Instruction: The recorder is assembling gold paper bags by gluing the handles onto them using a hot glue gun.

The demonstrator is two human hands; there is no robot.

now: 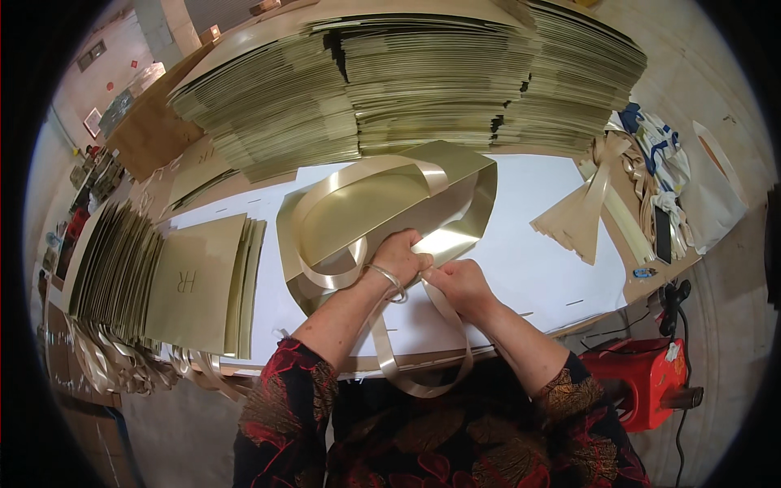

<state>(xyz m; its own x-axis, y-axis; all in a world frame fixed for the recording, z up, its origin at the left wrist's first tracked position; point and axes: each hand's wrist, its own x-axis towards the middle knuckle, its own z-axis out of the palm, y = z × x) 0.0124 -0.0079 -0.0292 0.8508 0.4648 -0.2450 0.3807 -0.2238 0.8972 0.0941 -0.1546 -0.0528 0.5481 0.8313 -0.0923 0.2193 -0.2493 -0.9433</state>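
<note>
Both hands, left hand (399, 256) and right hand (457, 283), pinched a gold ribbon (423, 382) at the gold bag (382, 207) on the counter (545, 268).

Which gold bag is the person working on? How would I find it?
Start at the big stack of flat gold sheets along the table's far side. Just in front lies the open shiny gold paper bag on the white paper sheet. Unlike the flat bags piled at the left, it gapes open, and both hands grip its near edge and ribbon.
</note>
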